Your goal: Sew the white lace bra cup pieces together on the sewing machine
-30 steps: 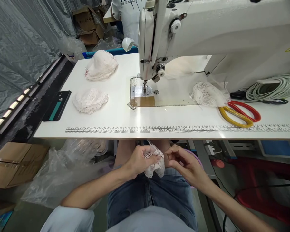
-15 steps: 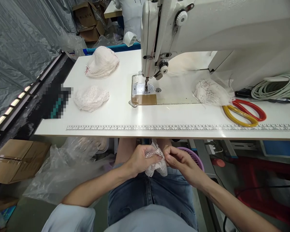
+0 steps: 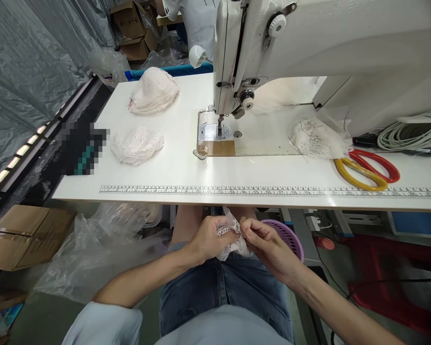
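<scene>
Over my lap, below the table edge, my left hand [image 3: 210,239] is closed around a small white lace fabric piece [image 3: 237,245], thumb on top. Thumb and fingers of my right hand [image 3: 267,242] pinch together at the right edge of that same lace piece; the exact bit between the fingertips is too small to make out. Ahead on the table stands a white sewing machine [image 3: 233,62], its needle and presser foot over the metal plate [image 3: 215,132].
Left on the white table [image 3: 179,172] lie a pale fabric cup stack [image 3: 153,92] and a lace piece [image 3: 137,146]. To the right are another lace piece [image 3: 319,138], red-and-yellow-handled scissors [image 3: 366,170] and coiled cable [image 3: 413,132]. A purple basket [image 3: 289,239] sits below; a person's sleeve [image 3: 197,24] shows behind.
My right fingertips have shifted slightly left against the lace piece, whose lower part is now more covered. My left hand keeps its hold. The view has shifted a little.
</scene>
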Action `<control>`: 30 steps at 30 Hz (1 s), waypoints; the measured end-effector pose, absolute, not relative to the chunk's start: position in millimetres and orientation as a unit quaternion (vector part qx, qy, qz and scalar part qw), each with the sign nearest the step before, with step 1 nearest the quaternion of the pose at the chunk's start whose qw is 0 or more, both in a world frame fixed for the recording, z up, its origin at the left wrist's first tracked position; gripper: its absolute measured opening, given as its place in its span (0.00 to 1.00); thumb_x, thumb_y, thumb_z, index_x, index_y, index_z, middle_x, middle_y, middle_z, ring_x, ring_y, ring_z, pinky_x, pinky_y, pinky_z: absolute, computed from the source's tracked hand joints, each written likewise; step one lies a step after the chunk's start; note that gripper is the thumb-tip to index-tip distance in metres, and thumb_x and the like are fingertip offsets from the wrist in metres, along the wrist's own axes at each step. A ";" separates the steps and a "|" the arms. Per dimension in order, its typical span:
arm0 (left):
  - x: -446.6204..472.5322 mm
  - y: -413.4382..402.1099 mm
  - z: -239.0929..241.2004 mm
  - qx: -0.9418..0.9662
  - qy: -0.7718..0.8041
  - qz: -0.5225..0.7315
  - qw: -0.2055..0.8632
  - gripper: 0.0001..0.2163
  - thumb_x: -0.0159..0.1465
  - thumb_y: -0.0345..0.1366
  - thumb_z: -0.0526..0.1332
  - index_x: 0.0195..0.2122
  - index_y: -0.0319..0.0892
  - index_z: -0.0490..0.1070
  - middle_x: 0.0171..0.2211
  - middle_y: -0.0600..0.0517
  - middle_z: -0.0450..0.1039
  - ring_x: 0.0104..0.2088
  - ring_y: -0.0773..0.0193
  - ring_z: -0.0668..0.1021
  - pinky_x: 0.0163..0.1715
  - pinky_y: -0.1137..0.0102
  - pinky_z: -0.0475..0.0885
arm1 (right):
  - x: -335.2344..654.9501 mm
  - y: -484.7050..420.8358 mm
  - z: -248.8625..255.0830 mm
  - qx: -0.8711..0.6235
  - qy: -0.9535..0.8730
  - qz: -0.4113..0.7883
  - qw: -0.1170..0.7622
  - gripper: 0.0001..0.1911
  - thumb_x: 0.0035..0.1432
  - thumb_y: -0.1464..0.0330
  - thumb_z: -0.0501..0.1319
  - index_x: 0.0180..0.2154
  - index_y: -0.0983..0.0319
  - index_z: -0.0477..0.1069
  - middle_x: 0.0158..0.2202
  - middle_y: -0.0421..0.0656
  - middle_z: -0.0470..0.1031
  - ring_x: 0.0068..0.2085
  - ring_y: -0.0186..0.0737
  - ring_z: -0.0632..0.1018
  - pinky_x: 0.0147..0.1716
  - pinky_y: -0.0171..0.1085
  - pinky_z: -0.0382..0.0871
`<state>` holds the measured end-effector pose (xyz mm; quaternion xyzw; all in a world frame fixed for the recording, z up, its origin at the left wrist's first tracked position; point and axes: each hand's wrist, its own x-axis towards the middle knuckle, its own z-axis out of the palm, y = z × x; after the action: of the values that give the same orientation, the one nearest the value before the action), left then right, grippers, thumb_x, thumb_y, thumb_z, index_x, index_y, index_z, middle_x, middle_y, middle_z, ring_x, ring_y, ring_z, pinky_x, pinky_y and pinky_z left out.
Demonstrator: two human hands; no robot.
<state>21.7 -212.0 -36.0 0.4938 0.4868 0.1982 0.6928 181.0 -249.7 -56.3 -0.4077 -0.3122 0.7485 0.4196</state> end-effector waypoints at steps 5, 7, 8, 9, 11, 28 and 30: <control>18.8 -207.5 -31.9 0.542 0.497 0.203 0.646 0.06 0.53 0.34 0.61 0.27 0.36 0.72 0.25 0.51 0.71 0.26 0.69 0.70 0.28 0.75 0.63 | 183.5 -257.0 -57.2 -0.373 -0.322 0.777 0.392 0.17 0.58 0.58 0.60 0.25 0.61 0.60 0.24 0.35 0.49 0.25 0.31 0.50 0.23 0.33 0.45; 16.9 -206.1 -31.4 0.585 0.479 0.196 0.624 0.04 0.53 0.31 0.60 0.27 0.36 0.73 0.26 0.52 0.72 0.28 0.67 0.71 0.30 0.74 0.64 | 189.9 -268.0 -50.3 -0.361 -0.328 0.795 0.361 0.18 0.59 0.57 0.58 0.26 0.61 0.59 0.24 0.35 0.49 0.25 0.31 0.51 0.24 0.34 0.45; 15.8 -205.7 -32.1 0.603 0.477 0.192 0.610 0.04 0.53 0.30 0.59 0.26 0.37 0.73 0.25 0.52 0.72 0.28 0.67 0.72 0.30 0.74 0.64 | 194.5 -275.1 -45.1 -0.350 -0.341 0.803 0.341 0.19 0.59 0.55 0.58 0.25 0.61 0.59 0.24 0.35 0.50 0.25 0.32 0.52 0.24 0.34 0.45; 14.7 -205.5 -33.5 0.616 0.483 0.188 0.593 0.04 0.53 0.30 0.59 0.26 0.37 0.73 0.24 0.52 0.72 0.27 0.66 0.72 0.29 0.74 0.64 | 199.9 -282.7 -39.5 -0.329 -0.366 0.812 0.314 0.19 0.59 0.54 0.57 0.25 0.61 0.60 0.24 0.36 0.51 0.26 0.32 0.54 0.24 0.34 0.46; 13.3 -206.2 -37.2 0.626 0.513 0.188 0.557 0.04 0.53 0.31 0.59 0.24 0.37 0.72 0.23 0.53 0.70 0.27 0.66 0.71 0.29 0.74 0.63 | 212.9 -296.2 -31.1 -0.268 -0.438 0.820 0.253 0.22 0.59 0.52 0.56 0.23 0.61 0.60 0.26 0.38 0.56 0.28 0.34 0.59 0.26 0.35 0.50; 21.0 -214.5 -38.2 0.354 0.453 0.156 0.803 0.19 0.46 0.45 0.70 0.31 0.34 0.71 0.24 0.54 0.69 0.24 0.72 0.69 0.26 0.76 0.62 | 208.0 -269.5 -52.9 -0.429 -0.851 0.134 0.271 0.16 0.63 0.75 0.49 0.47 0.54 0.67 0.36 0.42 0.69 0.30 0.32 0.68 0.27 0.32 0.59; 20.4 -214.6 -38.3 0.323 0.449 0.142 0.821 0.20 0.43 0.44 0.72 0.30 0.34 0.71 0.24 0.54 0.69 0.24 0.72 0.70 0.26 0.75 0.62 | 207.1 -268.2 -55.9 -0.395 -0.865 0.091 0.295 0.16 0.62 0.77 0.50 0.46 0.56 0.68 0.35 0.42 0.70 0.31 0.33 0.68 0.29 0.33 0.60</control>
<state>20.4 -214.6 -38.3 0.3227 0.4490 0.1419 0.8210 207.1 -268.2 -55.9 -0.3951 -0.8653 0.0913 0.2946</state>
